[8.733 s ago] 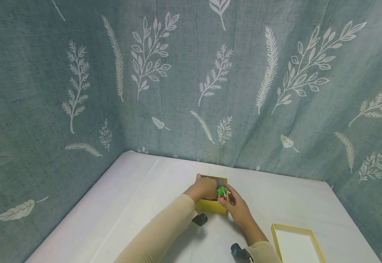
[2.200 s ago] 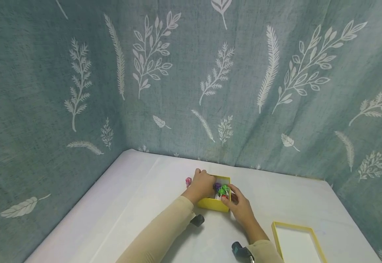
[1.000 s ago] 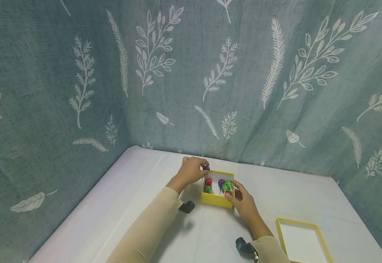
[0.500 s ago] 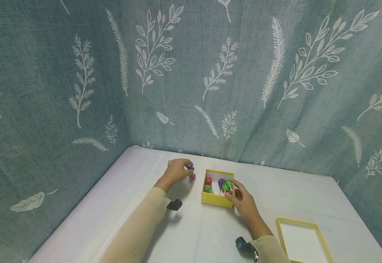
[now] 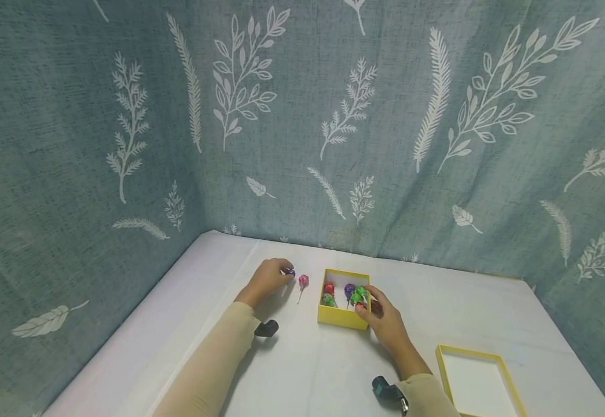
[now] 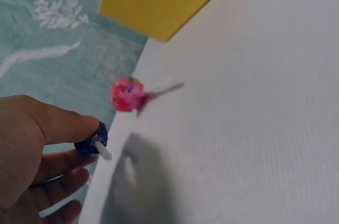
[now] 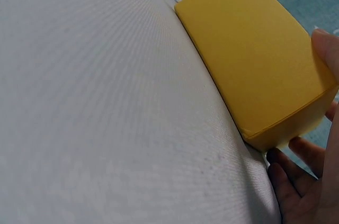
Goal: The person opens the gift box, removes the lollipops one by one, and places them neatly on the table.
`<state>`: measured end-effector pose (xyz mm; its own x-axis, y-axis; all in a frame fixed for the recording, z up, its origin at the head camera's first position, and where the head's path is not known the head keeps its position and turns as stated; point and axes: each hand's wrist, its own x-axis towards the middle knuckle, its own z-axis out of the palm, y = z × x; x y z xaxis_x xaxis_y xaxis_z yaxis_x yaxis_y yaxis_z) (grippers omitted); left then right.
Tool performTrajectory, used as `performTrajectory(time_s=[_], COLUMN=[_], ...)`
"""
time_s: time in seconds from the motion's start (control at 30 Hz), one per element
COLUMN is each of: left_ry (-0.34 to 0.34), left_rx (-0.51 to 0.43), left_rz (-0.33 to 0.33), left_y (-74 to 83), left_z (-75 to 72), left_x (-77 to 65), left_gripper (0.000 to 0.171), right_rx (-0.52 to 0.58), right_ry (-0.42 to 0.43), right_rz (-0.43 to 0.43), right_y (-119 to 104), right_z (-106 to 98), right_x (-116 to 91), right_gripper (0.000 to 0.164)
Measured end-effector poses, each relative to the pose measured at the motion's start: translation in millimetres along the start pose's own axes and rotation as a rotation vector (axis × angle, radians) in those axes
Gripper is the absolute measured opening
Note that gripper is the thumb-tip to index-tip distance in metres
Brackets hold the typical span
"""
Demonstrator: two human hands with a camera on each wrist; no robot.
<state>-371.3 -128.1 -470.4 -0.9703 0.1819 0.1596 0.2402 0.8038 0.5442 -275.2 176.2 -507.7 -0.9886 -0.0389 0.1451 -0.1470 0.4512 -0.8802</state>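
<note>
My left hand pinches a dark purple lollipop between thumb and forefinger, low over the white table. In the left wrist view its wrapped head and short white stick stick out past the thumb. Just right of that hand, a pink lollipop lies on the table. An open yellow box stands beside it. Inside are a red lollipop and a green one at left, with purple, green and red ones at right. My right hand grips the box's right wall, partly hiding the contents.
A yellow-rimmed lid lies with its white inside up at the front right. The white-covered table runs back to a leaf-patterned teal curtain, which also hangs along the left side.
My left hand has come out of the box with the purple lollipop and moved left past the pink one, down toward the table. The right hand stays at the box.
</note>
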Motion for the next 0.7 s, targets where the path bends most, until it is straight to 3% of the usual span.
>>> performTrajectory(time_s=[0.7], left_ry=[0.008], left_rx=[-0.075], left_rz=[-0.027], left_y=[-20.0], left_z=[9.7], left_x=[1.6], left_gripper=[0.024], right_rx=[-0.004], right_ry=[0.008], right_rz=[0.010], right_y=[0], right_z=[1], right_x=[1], right_gripper=[0.065])
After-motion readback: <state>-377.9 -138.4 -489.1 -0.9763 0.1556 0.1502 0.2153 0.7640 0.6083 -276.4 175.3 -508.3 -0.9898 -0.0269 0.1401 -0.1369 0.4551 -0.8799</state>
